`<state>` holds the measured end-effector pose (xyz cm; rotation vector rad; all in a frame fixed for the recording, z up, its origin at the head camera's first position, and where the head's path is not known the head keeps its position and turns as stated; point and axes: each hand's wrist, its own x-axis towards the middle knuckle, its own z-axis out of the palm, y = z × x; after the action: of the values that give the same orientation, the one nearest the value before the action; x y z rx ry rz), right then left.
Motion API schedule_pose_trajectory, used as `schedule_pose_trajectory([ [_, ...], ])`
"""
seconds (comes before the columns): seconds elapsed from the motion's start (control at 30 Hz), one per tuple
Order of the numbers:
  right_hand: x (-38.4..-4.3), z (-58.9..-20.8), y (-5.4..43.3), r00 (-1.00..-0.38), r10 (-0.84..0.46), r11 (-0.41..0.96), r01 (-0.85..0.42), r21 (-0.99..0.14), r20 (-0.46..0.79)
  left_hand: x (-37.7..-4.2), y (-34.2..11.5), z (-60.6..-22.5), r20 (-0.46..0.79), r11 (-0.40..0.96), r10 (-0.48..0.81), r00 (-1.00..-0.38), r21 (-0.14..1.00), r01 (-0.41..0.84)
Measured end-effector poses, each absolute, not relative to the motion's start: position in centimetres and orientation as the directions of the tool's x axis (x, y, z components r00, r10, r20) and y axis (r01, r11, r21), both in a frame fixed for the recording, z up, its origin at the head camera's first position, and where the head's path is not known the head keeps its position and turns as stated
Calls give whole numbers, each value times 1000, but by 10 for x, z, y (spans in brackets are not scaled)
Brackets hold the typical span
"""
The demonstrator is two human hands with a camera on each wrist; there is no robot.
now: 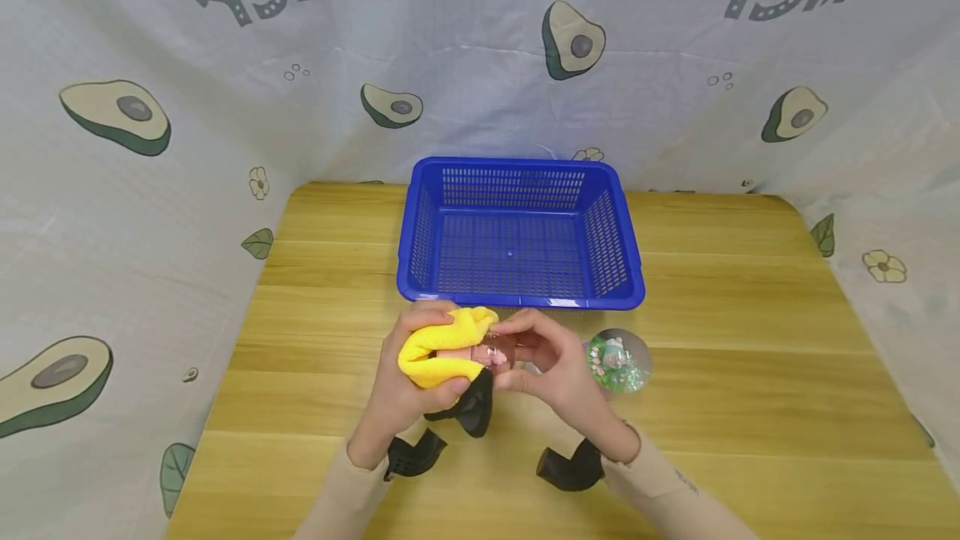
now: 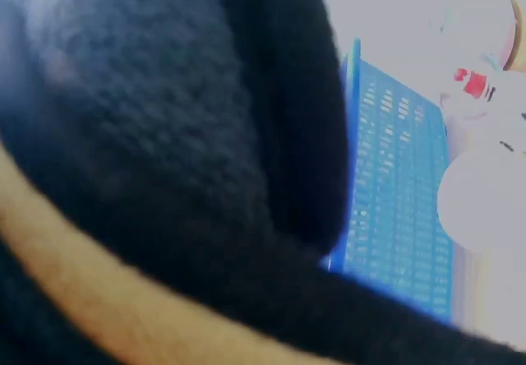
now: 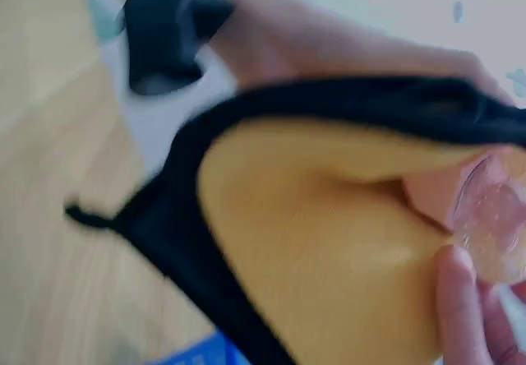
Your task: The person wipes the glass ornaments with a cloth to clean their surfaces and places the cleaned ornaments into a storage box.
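Two hands, one cloth: pink-based globe mid-wipe, by the look of it

Step (my read): wiping down a small clear globe [image 1: 492, 355] w/ pink figure inside. L hand [image 1: 393, 382] wrapped round a yellow cloth [image 1: 442, 333], cloth folded about the globe's pink base; R hand [image 1: 553, 365] pinching the clear dome, thumb + fingertips. Globe is held betw. the two hands, just off the near rim of the blue basket [image 1: 632, 257], dome twd R hand.

Next move prob. calls for R fingers to turn or steady the dome so cloth reaches fresh surface; light grip, since smooth curve could slip, esp. if cloth drags.

Materials: cloth thick, soft, prob. microfiber, edges rolled. Dome glossy, see-thru; glass vs plastic, can't tell. Base opaque pink, smooth in R wrist view. Basket = molded plastic, slotted walls, grid floor, rounded corners. 2nd globe [image 1: 618, 361] on bench [image 1: 750, 340] just beside R hand: clear ball, glitter, green/pink/white bits inside. Bench top yellowish, wood-grain, planked look. Backdrop [image 1: 465, 15] = creased white sheet, avocado print. L wrist cam mostly blocked by dark blur; no grip detail there.
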<state>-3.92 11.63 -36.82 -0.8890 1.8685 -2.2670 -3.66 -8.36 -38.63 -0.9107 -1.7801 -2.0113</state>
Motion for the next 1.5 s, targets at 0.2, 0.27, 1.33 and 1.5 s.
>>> schedule_pose_trajectory([
  [0.2,-41,-364,119,-859,-502,-340,92,-936,98,-37,-82,-385,737,-46,217,-640,663,747],
  [0.27,-42,-363,119,-838,-545,-341,223,-913,0,-38,-81,-385,765,-6,237,-599,617,787],
  [1.33,-33,-361,111,-804,-391,-58,-464,-884,447,-39,-84,-396,490,-156,119,-863,868,471],
  [1.5,-41,-362,115,-626,-479,-62,-675,-735,616,-41,-86,-397,418,-320,148,-896,878,357],
])
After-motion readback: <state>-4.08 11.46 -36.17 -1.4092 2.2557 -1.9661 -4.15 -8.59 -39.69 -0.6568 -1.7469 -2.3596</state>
